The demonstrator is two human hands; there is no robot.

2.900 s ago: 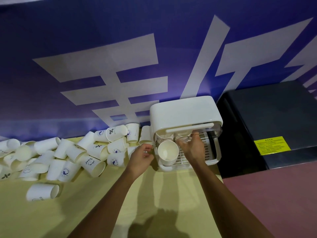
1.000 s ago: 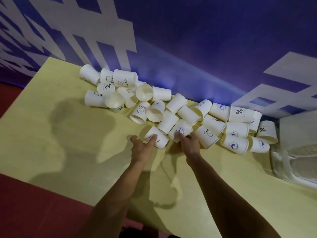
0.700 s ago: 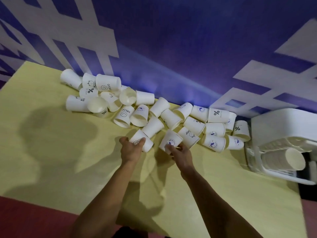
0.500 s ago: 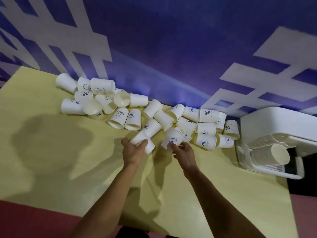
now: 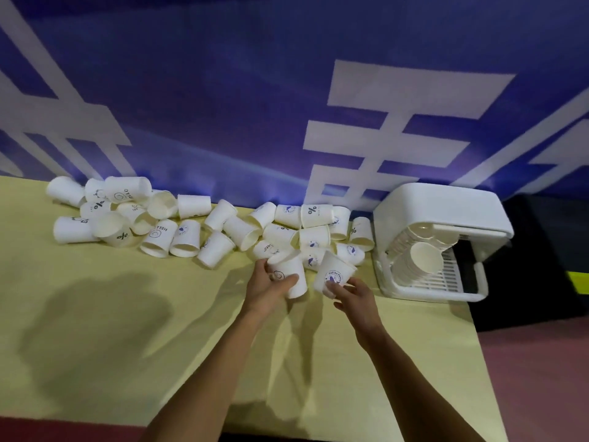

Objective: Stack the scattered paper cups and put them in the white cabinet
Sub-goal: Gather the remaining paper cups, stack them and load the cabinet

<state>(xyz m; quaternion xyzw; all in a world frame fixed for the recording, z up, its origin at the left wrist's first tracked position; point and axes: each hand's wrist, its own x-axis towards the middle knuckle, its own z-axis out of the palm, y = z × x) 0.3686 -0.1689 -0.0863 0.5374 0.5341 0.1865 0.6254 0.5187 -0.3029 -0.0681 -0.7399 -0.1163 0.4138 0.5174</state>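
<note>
Printed paper cups [image 5: 186,238] lie scattered on their sides beside the open white cabinet [image 5: 436,202], a stack [image 5: 417,263] inside.
</note>
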